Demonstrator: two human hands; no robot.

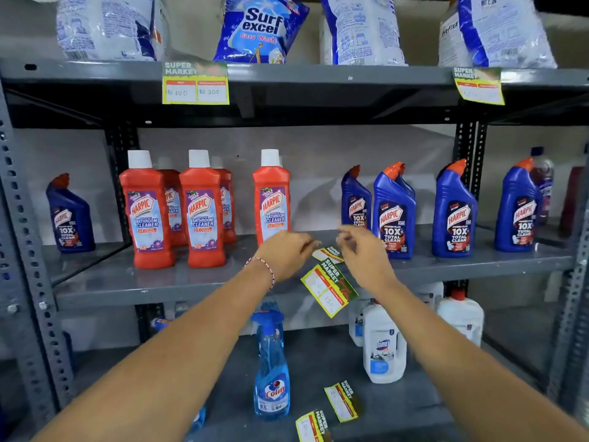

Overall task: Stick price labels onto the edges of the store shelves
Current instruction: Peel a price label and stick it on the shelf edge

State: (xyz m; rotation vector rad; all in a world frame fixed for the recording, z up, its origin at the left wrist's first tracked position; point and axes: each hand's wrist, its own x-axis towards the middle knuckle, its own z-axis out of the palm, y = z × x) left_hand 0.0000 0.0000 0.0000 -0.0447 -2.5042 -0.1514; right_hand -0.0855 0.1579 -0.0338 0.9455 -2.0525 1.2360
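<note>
Shelf (pixel 191 288): grey. Labels (pixel 330 288): yellow-edged, green and red. Bottles (pixel 146 212): red, white caps. Bottles (pixel 393 215): blue, red caps.

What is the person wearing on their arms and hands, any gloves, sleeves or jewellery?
No gloves and no sleeves in view: both forearms are bare right down to the frame's edge. The left hand has a thin beaded bracelet at the wrist, in red and white beads. The right hand shows no bracelet, watch or ring.

Bare forearms; red-and-white beaded bracelet (pixel 264 269) circles the left wrist.
</note>
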